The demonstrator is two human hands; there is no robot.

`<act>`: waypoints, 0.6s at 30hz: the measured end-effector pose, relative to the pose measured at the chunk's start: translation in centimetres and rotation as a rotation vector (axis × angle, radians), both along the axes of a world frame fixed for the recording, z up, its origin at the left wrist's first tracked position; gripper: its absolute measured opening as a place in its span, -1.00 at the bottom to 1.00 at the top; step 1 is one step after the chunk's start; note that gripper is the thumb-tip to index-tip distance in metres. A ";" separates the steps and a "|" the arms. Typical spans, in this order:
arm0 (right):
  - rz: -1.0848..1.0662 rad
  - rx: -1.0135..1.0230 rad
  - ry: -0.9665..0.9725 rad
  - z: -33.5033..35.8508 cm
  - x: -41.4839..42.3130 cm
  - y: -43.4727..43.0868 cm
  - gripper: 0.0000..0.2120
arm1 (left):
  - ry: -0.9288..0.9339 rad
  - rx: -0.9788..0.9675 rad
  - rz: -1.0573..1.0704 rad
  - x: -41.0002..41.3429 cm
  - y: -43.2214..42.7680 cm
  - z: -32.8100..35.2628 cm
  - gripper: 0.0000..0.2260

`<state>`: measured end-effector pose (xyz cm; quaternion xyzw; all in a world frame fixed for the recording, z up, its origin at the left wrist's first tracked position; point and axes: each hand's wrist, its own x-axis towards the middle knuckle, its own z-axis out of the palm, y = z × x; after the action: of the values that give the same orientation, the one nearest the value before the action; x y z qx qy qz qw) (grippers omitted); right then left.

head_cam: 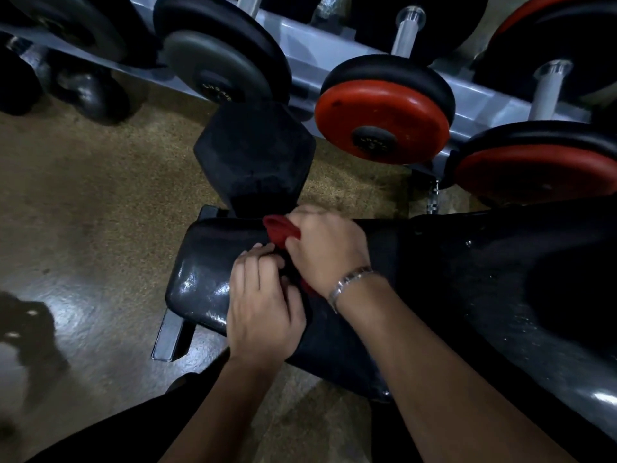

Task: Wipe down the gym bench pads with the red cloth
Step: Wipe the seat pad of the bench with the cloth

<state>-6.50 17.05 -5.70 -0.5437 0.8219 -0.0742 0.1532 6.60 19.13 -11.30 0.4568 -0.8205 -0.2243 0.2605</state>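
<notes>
Hands meet over a black gym bench, touching each other: the left hand [263, 302] nearer the viewer, the right hand [329, 250] just beyond it.

Behind the bench, a grey rack [334, 51] of round dumbbells crosses the top of the view.

The bench runs lengthwise from lower left to right. Its long back pad [500, 262] fills the right side and is speckled with small bright droplets or flecks. Its shorter seat pad [200, 262] ends at the left and shines wetly. A black hex dumbbell [253, 155] stands on the floor touching, or just behind, the seat pad's far edge.

The red cloth [280, 228] is bunched small on the seat pad, near where it joins the back pad. The right hand's fingers are curled round it, and a red fold pokes out on the left side of that fist. The left hand's fingers bend in against the cloth's near part and seem to pinch it, though most of the cloth is hidden between the hands.

A silver bracelet [347, 282] circles the right wrist.

Judging from this, the cloth sits between the two pads. The seat pad's bare stretch lies to the left, closer to the left hand. The long back pad lies to the right, along the bench's axis and on the right arm's side.
</notes>
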 end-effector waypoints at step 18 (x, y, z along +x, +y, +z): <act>-0.341 0.161 0.155 2.3 -4.2 7.5 -0.76 | -0.020 -0.027 0.000 -0.1 0.1 0.4 -0.84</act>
<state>-10.68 24.53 -3.37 -0.3868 0.9146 0.0087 0.1176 6.48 19.26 -10.92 0.4553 -0.8262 -0.2084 0.2583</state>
